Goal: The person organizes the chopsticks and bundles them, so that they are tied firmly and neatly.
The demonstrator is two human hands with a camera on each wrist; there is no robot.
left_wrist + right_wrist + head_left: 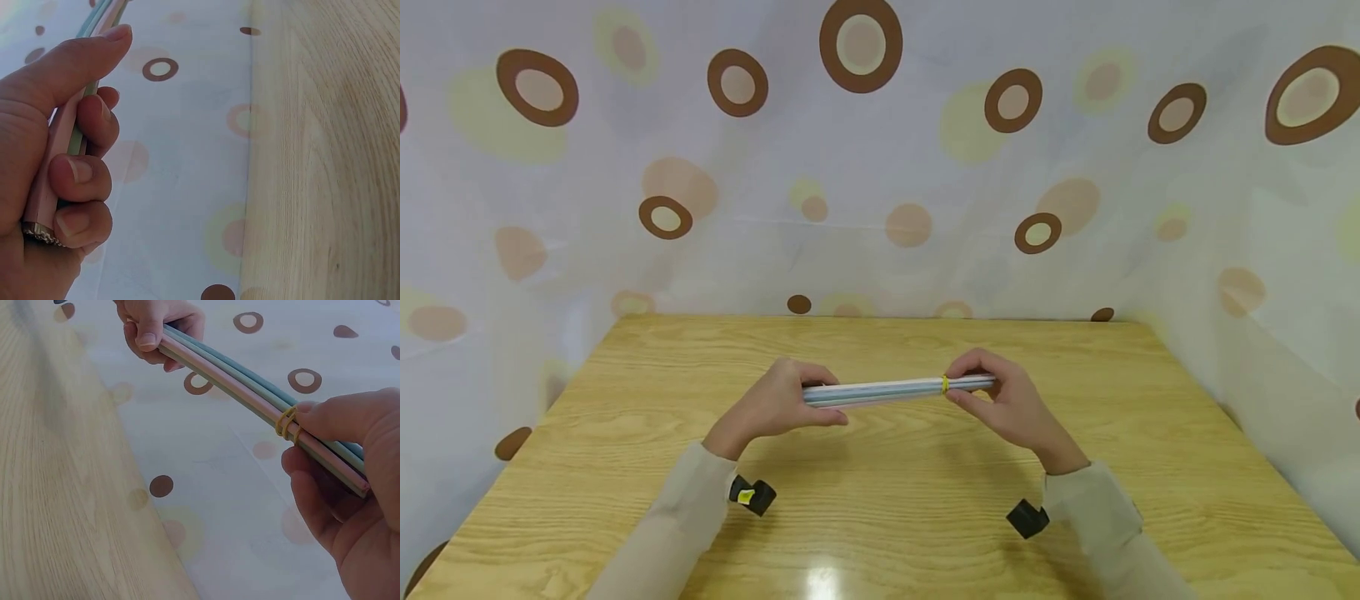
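Observation:
A bundle of slim pencils point(880, 392) in pastel pink, green and blue is held in the air above the table, almost level. My left hand point(778, 398) grips its left end, the fingers curled round it in the left wrist view. Near the right end a yellow rubber band point(288, 424) circles the bundle in more than one loop. Thumb and fingers of my right hand point(1003, 400) pinch the bundle right at the band, the thumb tip touching it. The right palm partly hides that end.
Below the hands lies a light wood-grain table point(880, 508). A pale cloth point(880, 167) with brown rings and dots hangs behind it and at both sides. A small black wrist camera point(752, 496) sits at the left cuff, another black camera point(1027, 518) at the right.

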